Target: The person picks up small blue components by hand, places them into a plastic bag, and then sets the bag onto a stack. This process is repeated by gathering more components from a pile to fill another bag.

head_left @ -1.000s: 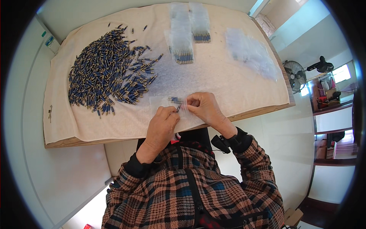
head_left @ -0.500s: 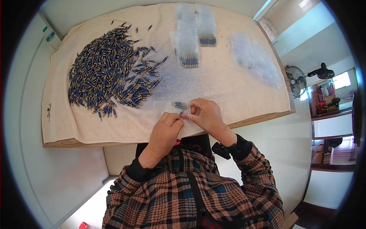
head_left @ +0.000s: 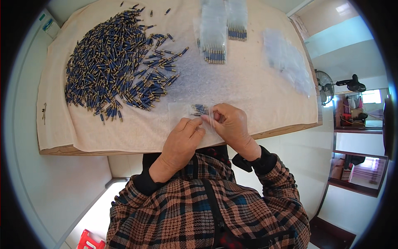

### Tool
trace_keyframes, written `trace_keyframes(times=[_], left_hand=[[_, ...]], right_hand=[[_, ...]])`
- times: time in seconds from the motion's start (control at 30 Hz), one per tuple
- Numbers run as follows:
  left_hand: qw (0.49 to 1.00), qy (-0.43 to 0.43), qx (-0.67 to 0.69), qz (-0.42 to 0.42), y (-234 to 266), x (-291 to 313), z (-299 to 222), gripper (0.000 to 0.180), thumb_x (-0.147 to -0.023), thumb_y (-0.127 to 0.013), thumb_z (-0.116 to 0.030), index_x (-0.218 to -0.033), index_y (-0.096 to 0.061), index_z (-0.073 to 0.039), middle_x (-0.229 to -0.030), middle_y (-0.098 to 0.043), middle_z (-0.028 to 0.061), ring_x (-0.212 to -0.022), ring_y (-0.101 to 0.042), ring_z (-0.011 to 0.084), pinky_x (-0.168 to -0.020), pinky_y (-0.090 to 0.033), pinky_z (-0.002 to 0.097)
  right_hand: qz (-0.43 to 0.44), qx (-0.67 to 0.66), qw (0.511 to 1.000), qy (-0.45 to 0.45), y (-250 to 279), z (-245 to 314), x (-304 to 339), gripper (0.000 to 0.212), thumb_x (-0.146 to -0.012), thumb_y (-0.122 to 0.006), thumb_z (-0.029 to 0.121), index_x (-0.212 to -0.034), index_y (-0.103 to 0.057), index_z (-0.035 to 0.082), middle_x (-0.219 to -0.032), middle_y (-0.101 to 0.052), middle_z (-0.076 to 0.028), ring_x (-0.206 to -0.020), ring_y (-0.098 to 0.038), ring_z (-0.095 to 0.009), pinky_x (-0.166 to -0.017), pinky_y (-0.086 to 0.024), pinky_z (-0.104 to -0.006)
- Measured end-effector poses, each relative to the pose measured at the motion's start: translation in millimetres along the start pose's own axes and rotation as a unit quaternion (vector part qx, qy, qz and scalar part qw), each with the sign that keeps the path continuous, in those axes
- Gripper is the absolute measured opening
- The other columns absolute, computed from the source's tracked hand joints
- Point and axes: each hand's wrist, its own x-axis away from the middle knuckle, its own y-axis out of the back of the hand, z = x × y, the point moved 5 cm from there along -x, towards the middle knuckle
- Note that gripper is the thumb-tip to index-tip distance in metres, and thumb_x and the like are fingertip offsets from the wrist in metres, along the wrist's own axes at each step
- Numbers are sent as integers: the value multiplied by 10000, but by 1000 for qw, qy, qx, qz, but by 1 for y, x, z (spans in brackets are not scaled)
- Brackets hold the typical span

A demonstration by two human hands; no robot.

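Clear plastic bag point(head_left: 178, 111) with a few blue-and-gold pins point(head_left: 200, 108) inside lies at six o'clock on a cloth-covered counter point(head_left: 286, 130), seen in the head view, between a worker's two hands. The left hand point(head_left: 180, 143) presses its fingers together on the bag's near edge; the right hand point(head_left: 232, 128) pinches the bag's right side between thumb and forefinger, though whether a pin is also gripped there cannot be made out. From the hands, a heap of loose pins point(head_left: 112, 62) spreads at ten o'clock, filled bags point(head_left: 214, 37) lie near twelve, and flat bags point(head_left: 288, 62) at two.
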Motion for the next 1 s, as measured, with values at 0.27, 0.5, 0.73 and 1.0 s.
trace_keyframes(times=[0.27,0.5,0.73,1.0], left_hand=[[1000,-9,-19,-3,-2,-2,0,176,-689,-595,1,-865,-597,3,-1064,-595,147,-995,-550,317,-834,-480,371],[999,-29,5,-16,-19,14,9,165,-730,-534,-83,-847,-572,27,-1027,-580,178,-997,-531,342,-890,-433,406],[996,-65,-34,-58,-12,10,-1,105,-745,-546,-82,-811,-568,-4,-908,-559,123,-907,-507,304,-776,-441,372],[994,-72,8,-81,-17,8,4,90,-781,-570,-82,-814,-568,1,-924,-556,132,-943,-496,312,-793,-435,381]], right_hand=[[-21,0,1000,13,2,-3,-1,205,-725,-770,223,-766,-633,77,-639,-577,-60,-540,-571,-222,-488,-433,-317],[-16,45,999,7,-8,-5,5,230,-750,-755,192,-765,-571,56,-583,-517,-83,-497,-496,-226,-495,-403,-336],[-30,-25,998,51,0,0,5,199,-767,-728,130,-774,-555,32,-565,-507,-58,-506,-479,-153,-504,-390,-308],[-71,13,992,108,-5,-10,4,183,-763,-713,108,-757,-550,25,-574,-535,-78,-515,-516,-200,-516,-404,-338]])
